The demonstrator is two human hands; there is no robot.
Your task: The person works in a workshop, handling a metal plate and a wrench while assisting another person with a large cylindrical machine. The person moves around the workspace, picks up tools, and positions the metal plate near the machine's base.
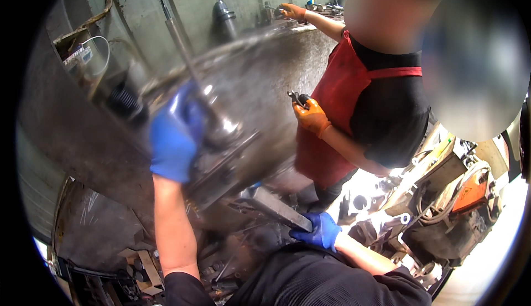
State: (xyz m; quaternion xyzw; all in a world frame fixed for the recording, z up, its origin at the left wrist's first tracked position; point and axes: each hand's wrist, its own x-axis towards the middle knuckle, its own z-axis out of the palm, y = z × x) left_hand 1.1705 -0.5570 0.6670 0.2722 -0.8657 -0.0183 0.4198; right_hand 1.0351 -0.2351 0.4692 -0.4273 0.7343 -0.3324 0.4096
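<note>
My left hand (176, 134), in a blue glove, is raised over a dark metal surface and blurred by motion. Right beside it a long metal rod (180, 40) slants up, with a shiny round base (227, 128) lower down. The blur hides whether my fingers touch the rod. Low in front of my body, my right hand (319, 231), also blue-gloved, is closed around the end of a grey rectangular metal bar (276, 209). The bar's far end points up and left, toward the dark surface.
A co-worker in a red apron (337, 96) stands close on the right; one orange-gloved hand (312, 118) holds small dark metal pieces, the other (293, 11) reaches to the back ledge. A dark tool holder (224, 18) stands behind. Metal parts and an orange box (470, 195) crowd the right.
</note>
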